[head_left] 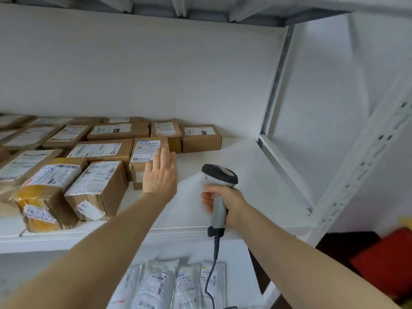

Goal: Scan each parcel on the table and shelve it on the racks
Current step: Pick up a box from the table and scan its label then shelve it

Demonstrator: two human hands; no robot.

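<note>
A brown cardboard parcel (145, 152) with a white label on top sits on the white rack shelf (245, 186), at the right end of a row of boxes. My left hand (160, 172) lies flat with straight fingers against that parcel's right side and top edge. To its right, my right hand (225, 206) grips the grey handle of a barcode scanner (219, 175). The scanner's dark head is held over bare shelf, and its cable hangs down past the shelf edge.
Several labelled cardboard parcels (98, 186) fill the shelf's left and back. The shelf's right part is bare up to the white steel upright (356, 157). Grey plastic mail bags (169, 284) lie on the shelf below. Red objects (385, 259) sit at lower right.
</note>
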